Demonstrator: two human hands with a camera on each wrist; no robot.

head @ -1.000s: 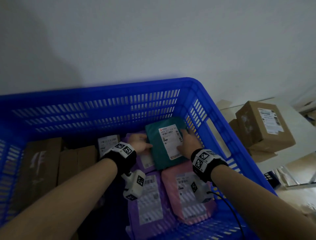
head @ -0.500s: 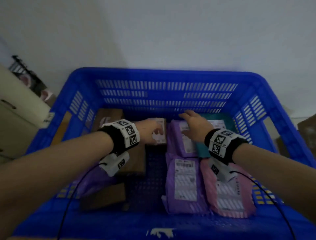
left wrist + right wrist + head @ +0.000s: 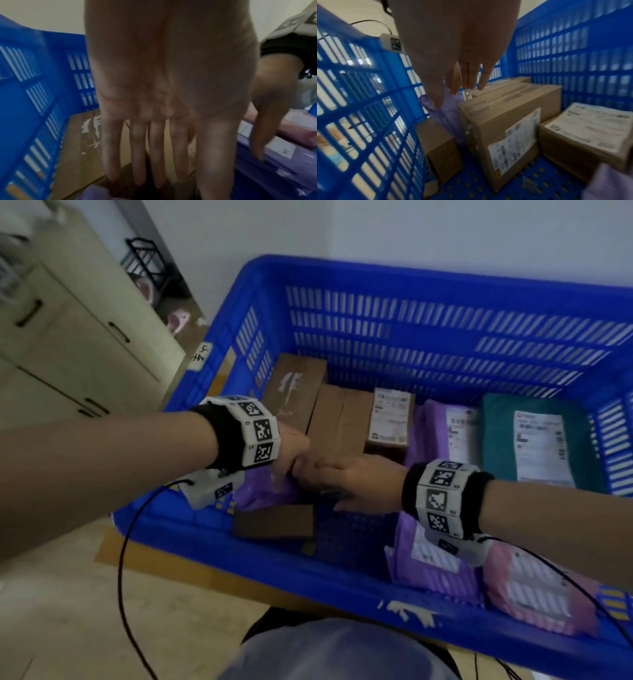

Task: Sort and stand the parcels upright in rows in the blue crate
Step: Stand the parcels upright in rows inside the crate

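Note:
The blue crate [image 3: 411, 273] holds a back row of brown boxes [image 3: 294, 388], a labelled box [image 3: 390, 419], a purple parcel [image 3: 442, 433] and a teal parcel [image 3: 541, 440]. A purple bag [image 3: 431, 566] and a pink bag [image 3: 534, 590] lie at the front right. At the front left lie a crumpled purple parcel [image 3: 263, 491] and a small brown box [image 3: 274, 520]. My left hand [image 3: 294, 470] points straight fingers [image 3: 137, 155] down just above them, holding nothing. My right hand [image 3: 322, 470] reaches in beside it, its fingers [image 3: 436, 94] straight over the purple parcel [image 3: 447, 112].
A cream cabinet [image 3: 68, 337] with dark handles stands left of the crate, with a black rack [image 3: 147, 261] behind it. A black cable [image 3: 123, 542] hangs from my left wrist outside the crate. My knee [image 3: 325, 652] is against the crate's near rim.
Both hands left the teal and purple parcels of the back row and moved to the crate's front left, meeting over the crumpled purple parcel. The head view swung left.

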